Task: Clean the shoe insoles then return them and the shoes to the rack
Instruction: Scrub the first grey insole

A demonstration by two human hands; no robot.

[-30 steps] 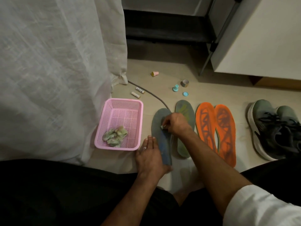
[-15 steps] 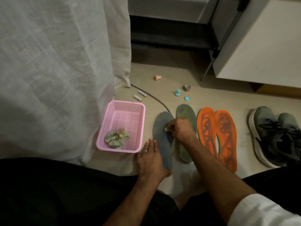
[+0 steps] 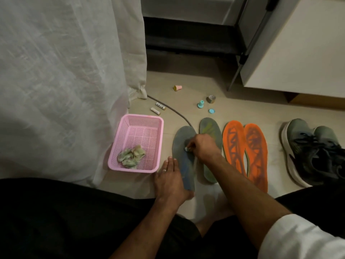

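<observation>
Insoles in a row on the floor, basket to their left, shoes to their right.
Pink plastic mesh basket (image 3: pixel 119 146) holds crumpled greenish wipes (image 3: pixel 131 156); right of it lie two grey foam insoles (image 3: pixel 182 139), then two orange foam insoles (image 3: pixel 255 146), then the grey-green sneakers (image 3: pixel 308 146); behind lie two white batteries (image 3: pixel 157 108); a white curtain (image 3: pixel 65 81) hangs left.

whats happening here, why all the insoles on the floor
A person sitting on the floor is cleaning shoe insoles. The left hand lies flat on the near end of a grey insole, while the right hand rubs it with a small wipe pinched in its grip. Beside it lie a second grey insole and two orange insoles, with a pair of grey shoes further right. A pink basket holds crumpled used wipes.
</observation>
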